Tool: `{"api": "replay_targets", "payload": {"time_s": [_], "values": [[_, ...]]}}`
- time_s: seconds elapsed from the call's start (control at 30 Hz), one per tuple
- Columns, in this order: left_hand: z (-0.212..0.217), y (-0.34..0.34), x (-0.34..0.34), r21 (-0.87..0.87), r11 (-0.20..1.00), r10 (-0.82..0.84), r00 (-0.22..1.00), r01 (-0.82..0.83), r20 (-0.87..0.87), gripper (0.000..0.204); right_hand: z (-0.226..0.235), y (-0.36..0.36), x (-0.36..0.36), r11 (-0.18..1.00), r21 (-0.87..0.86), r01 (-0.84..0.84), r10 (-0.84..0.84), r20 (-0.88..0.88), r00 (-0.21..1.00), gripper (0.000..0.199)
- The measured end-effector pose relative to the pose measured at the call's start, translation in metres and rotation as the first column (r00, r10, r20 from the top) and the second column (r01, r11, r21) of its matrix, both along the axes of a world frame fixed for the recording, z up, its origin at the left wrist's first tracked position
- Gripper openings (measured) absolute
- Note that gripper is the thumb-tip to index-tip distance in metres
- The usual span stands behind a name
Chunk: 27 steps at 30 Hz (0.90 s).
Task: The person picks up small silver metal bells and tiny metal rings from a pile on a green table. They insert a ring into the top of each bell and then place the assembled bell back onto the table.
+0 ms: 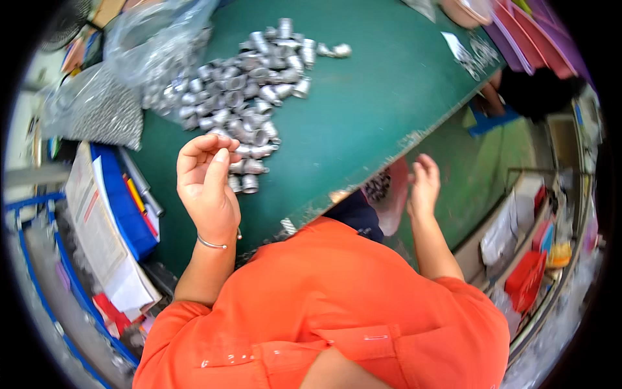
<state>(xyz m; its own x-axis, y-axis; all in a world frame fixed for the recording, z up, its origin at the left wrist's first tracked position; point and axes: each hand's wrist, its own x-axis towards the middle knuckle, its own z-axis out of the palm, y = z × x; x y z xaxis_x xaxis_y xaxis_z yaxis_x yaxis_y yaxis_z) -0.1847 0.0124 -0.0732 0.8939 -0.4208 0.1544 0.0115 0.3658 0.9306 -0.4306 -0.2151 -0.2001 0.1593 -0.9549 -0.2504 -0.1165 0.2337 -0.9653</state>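
Note:
A heap of small grey metal pipe-like fittings (240, 84) lies on the green tabletop. My left hand (210, 185) is raised at the heap's near end, a bracelet on its wrist. Its fingers are curled and the thumb meets them in a pinch; whatever is between the tips is hidden against the fittings behind. Off the table's right edge, my right hand (424, 188) hangs beside a pink basin (392, 211) that holds small dark pieces (378, 187). Its fingers are slightly blurred and loosely apart, with nothing visible in them.
Clear plastic bags of small metal parts (97, 107) sit at the far left. Papers and a blue folder (120, 201) stand along the left side. The table's worn edge (414, 137) runs diagonally at right. Another person's arm (492, 97) shows by a blue stool (489, 120).

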Motion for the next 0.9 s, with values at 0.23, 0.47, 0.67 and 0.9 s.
{"api": "replay_targets", "payload": {"time_s": [0.23,0.47,0.67,0.9], "values": [[-0.008,0.036,0.002,-0.053,0.976,0.197,0.962,-0.211,-0.190,0.021,0.102,0.039,0.119,0.306,-0.731,-0.610,0.656,-0.302,0.691,0.016],[-0.008,0.031,-0.034,-0.126,0.984,-0.170,0.859,0.124,-0.483,0.014,0.099,0.088,0.189,-0.141,-0.565,-0.813,0.614,-0.694,0.376,0.024],[-0.016,0.030,-0.039,-0.225,0.912,-0.405,0.660,0.344,-0.632,0.007,0.087,0.084,0.178,-0.045,-0.667,-0.743,0.625,-0.599,0.500,0.029],[-0.030,0.033,-0.039,-0.345,0.857,-0.503,0.472,0.384,-0.724,0.006,0.078,0.081,0.152,0.487,-0.483,-0.727,0.856,0.099,0.508,0.043]]}}
